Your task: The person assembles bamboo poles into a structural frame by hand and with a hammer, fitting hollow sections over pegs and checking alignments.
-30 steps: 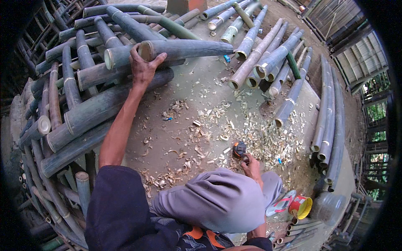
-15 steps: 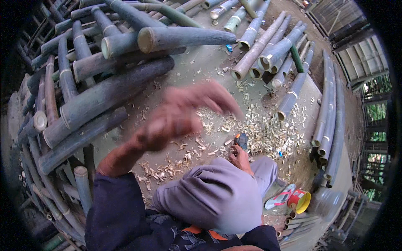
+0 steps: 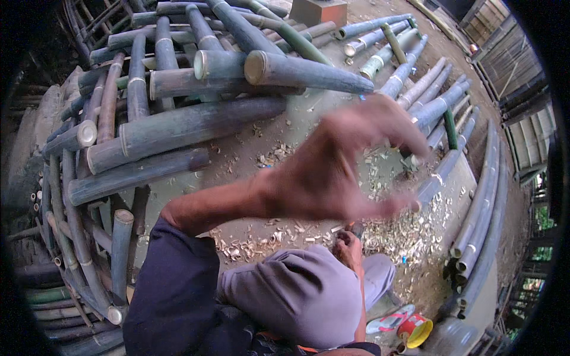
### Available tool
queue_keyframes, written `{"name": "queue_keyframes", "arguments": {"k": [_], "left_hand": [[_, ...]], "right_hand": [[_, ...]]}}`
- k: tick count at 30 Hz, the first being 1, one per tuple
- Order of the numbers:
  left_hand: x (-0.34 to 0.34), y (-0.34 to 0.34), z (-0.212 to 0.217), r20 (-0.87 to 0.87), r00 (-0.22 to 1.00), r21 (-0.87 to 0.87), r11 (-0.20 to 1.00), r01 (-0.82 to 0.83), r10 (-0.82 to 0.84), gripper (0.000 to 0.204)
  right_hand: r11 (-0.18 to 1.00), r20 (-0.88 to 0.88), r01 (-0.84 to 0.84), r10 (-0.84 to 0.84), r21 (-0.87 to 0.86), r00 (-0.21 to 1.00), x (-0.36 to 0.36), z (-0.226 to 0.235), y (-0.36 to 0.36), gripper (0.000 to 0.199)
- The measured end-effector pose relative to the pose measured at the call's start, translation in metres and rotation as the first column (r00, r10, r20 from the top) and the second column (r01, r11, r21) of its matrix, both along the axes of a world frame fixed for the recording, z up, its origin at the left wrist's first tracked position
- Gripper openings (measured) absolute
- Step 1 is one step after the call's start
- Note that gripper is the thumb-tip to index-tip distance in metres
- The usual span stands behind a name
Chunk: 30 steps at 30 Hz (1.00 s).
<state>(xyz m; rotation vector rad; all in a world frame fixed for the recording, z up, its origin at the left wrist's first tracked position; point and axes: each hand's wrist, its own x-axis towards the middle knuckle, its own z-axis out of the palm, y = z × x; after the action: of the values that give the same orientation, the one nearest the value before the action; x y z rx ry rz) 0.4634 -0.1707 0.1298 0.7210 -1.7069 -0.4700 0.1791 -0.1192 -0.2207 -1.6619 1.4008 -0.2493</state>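
Note:
My left hand (image 3: pixel 323 172) is raised in front of me, slightly blurred, with its fingers curved and its thumb spread well apart from them. Nothing sits in the gap between. Beside my bent, grey-trousered knee (image 3: pixel 297 285), my right hand (image 3: pixel 349 250) is closed on a small black and orange tool (image 3: pixel 355 227). Most of that tool is hidden behind my left thumb and the right hand's fingers, so its kind cannot be made out. Pale shavings and rings (image 3: pixel 261 237) litter the floor around both hands.
Stacked bamboo poles (image 3: pixel 190 124) fill the left side, one cut end (image 3: pixel 256 67) jutting toward the middle. More poles (image 3: pixel 478 207) lie along the right. A red and yellow bucket (image 3: pixel 415 331) and a flip-flop (image 3: pixel 389 320) are at lower right.
My left hand has swung right and come up closer to the camera, its thumb now spread from the fingers. The right hand stays by the knee. The view has shifted.

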Motion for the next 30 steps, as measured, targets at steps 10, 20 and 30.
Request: {"name": "queue_keyframes", "arguments": {"k": [10, 20, 30], "left_hand": [[0.174, -0.070, -0.108, 0.421, 0.467, -0.105, 0.553, -0.826, 0.778, 0.069], [0.120, -0.119, -0.185, -0.697, 0.195, 0.309, 0.535, -0.786, 0.690, 0.067], [0.156, -0.130, -0.151, -0.595, 0.185, 0.372, 0.472, -0.799, 0.782, 0.063]], "right_hand": [[0.999, 0.009, 0.028, -0.028, 0.027, 1.000, 0.003, 0.012, -0.004, 0.033], [0.997, 0.060, 0.058, -0.061, 0.052, 0.996, -0.001, 0.008, -0.007, 0.023], [0.973, 0.051, 0.116, -0.128, 0.198, 0.990, -0.004, 0.007, -0.008, 0.026]]}}
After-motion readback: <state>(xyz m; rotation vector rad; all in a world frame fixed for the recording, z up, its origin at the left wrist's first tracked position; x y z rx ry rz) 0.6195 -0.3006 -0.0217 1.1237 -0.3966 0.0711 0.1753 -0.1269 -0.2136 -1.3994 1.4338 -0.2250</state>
